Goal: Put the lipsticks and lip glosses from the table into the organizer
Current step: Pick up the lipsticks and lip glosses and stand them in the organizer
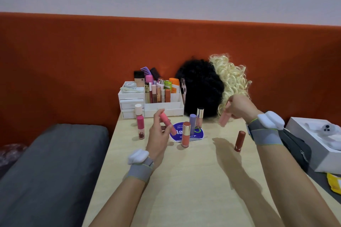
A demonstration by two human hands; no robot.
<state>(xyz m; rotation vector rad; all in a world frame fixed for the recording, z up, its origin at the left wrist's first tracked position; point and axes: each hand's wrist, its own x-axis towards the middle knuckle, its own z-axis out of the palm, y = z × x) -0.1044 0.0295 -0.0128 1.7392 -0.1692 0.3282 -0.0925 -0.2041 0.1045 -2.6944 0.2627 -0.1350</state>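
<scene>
A coral-pink lip gloss tube [167, 123], tilted with its long axis pointing up-left, is gripped by the left hand [158, 135]; the white plastic organizer [164, 106] lies just beyond it. A blurred pale-pink tube [225, 117] is gripped by the right hand [239, 107], farther off.

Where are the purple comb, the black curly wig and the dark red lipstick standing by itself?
purple comb [145, 70]: head view, on its teeth.
black curly wig [201, 88]: head view, middle of the curls.
dark red lipstick [240, 141]: head view, middle of the tube.
</scene>
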